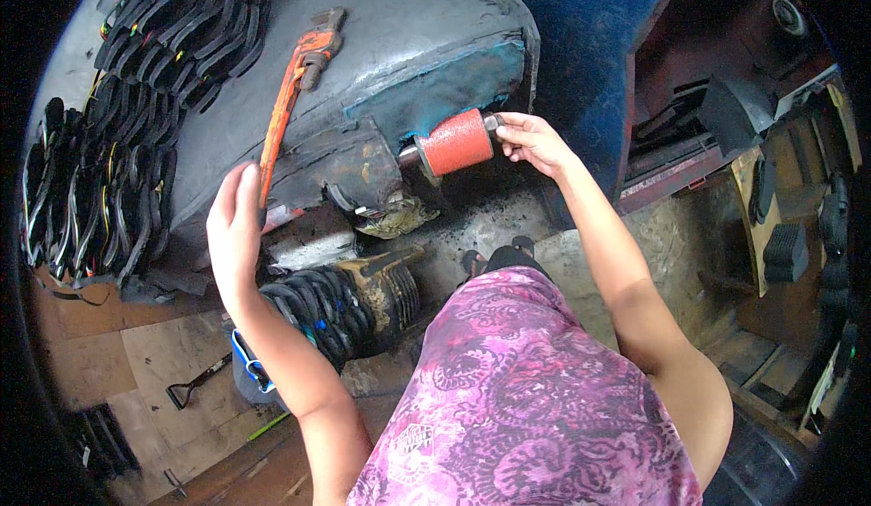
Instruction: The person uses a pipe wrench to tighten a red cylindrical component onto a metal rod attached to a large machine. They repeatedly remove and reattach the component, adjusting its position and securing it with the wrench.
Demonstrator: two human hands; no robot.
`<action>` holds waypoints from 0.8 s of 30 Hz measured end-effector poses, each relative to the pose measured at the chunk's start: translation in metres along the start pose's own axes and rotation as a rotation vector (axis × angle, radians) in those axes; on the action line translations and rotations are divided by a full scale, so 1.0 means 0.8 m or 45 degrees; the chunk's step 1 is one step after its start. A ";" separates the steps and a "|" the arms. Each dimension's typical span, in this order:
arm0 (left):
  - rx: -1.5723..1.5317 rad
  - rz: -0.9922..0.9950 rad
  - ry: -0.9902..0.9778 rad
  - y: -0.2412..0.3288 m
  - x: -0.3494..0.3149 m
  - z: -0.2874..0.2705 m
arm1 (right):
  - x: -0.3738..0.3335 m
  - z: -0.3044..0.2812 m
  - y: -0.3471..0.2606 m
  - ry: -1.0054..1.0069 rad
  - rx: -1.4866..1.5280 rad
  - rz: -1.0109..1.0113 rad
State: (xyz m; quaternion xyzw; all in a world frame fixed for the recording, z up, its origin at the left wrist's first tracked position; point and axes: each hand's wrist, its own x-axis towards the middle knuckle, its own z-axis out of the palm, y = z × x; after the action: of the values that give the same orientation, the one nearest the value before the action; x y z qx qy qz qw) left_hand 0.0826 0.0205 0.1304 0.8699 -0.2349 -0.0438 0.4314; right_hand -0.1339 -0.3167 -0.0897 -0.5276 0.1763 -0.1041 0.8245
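Observation:
A large orange pipe wrench (285, 107) lies slanted across a dark grey surface at the upper left, its jaws toward the far side. My left hand (236, 225) is beside the lower end of its handle, fingers stretched out and slightly blurred. Whether the palm touches the handle is hidden. Right of it, a red textured roller (455, 142) sits on a metal shaft (409, 156). My right hand (533, 141) pinches the dark nut (493, 122) at the roller's right end between thumb and fingers.
Stacks of black curved strips (100, 189) fill the left side. Below the surface is a bundle of dark rings (331, 311). A blue panel (581, 62) stands at the far right, beside a reddish cabinet (671, 180) with black pieces inside.

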 end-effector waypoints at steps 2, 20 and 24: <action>0.460 0.107 -0.133 0.014 0.012 0.014 | 0.003 -0.008 -0.001 0.069 -0.221 0.141; -0.903 -0.173 -0.238 -0.043 -0.298 0.284 | -0.129 0.190 0.001 0.386 0.261 -0.117; -1.138 -0.291 -0.400 -0.051 -0.364 0.339 | -0.171 0.148 0.042 0.507 0.304 0.126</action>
State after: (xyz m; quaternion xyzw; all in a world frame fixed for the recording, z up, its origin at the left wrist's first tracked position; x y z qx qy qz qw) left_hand -0.2357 -0.0260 -0.1073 0.6027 -0.1584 -0.3183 0.7144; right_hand -0.2124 -0.1545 -0.0503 -0.3863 0.3476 -0.1856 0.8340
